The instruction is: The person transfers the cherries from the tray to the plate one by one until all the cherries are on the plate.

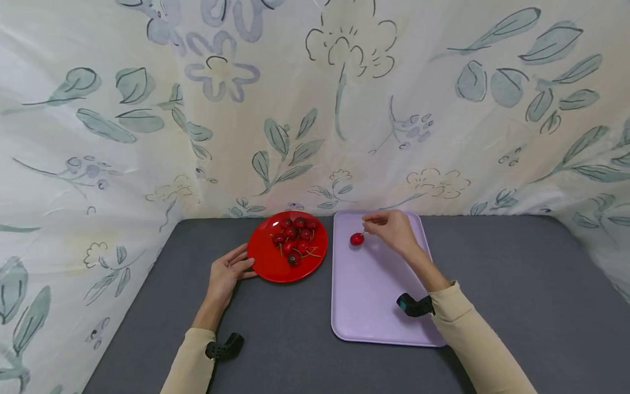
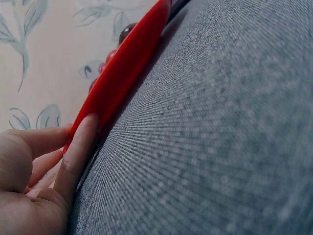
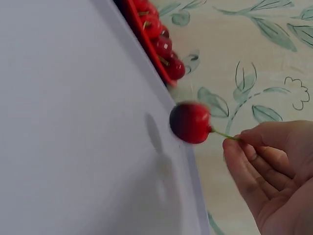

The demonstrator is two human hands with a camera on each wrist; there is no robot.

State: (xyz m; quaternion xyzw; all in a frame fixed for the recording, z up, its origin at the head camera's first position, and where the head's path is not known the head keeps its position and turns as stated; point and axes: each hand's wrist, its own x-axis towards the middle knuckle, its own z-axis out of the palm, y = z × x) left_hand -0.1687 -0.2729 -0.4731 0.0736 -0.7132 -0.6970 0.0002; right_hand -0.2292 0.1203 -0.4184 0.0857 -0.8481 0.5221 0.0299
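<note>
My right hand (image 1: pixel 392 232) pinches a cherry (image 1: pixel 356 239) by its thin green stem (image 3: pixel 225 134), over the far left part of a lavender tray (image 1: pixel 379 306). In the right wrist view the red fruit dangles from thumb and forefinger, and its shadow falls on the tray. At the left, my left hand (image 1: pixel 228 273) grips the rim of a red plate (image 1: pixel 268 268), with thumb and fingers on either side of the edge in the left wrist view. Several dark red cherries (image 1: pixel 290 232), some with stems, lie heaped on that plate.
The plate stands just left of the tray on a dark grey tabletop (image 1: pixel 290 339). Behind both hangs a pale cloth (image 1: pixel 295 180) with leaves and flowers. Black cameras (image 1: pixel 225 347) sit on both wrists.
</note>
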